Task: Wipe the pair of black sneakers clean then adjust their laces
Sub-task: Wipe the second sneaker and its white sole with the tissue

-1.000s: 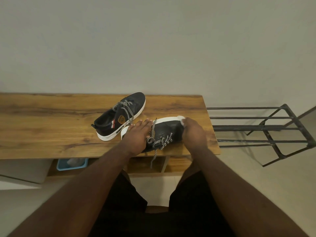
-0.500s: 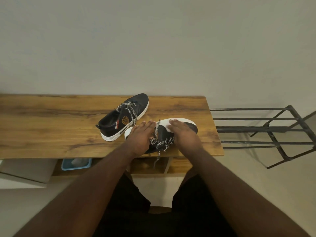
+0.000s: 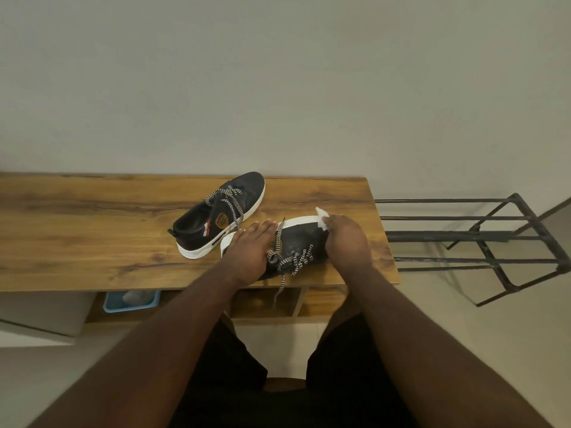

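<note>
Two black sneakers with white soles and black-and-white laces sit on a wooden table (image 3: 92, 242). The far sneaker (image 3: 216, 217) stands upright and untouched. The near sneaker (image 3: 296, 242) lies on its side by the table's front edge, sole turned away from me, one lace hanging over the edge. My left hand (image 3: 250, 251) rests flat on its heel end, fingers straight. My right hand (image 3: 346, 239) covers its toe and pinches a small white wipe (image 3: 323, 219) against the white sole.
A black metal rack (image 3: 494, 239) stands just right of the table. Under the table are open wooden shelves and a blue tray (image 3: 131, 301). A plain wall rises behind the table. My dark shorts and knees sit below the table edge.
My right hand slid with the wipe from the toe toward the sneaker's middle, then back right to the toe end. My left hand stayed on the heel.
</note>
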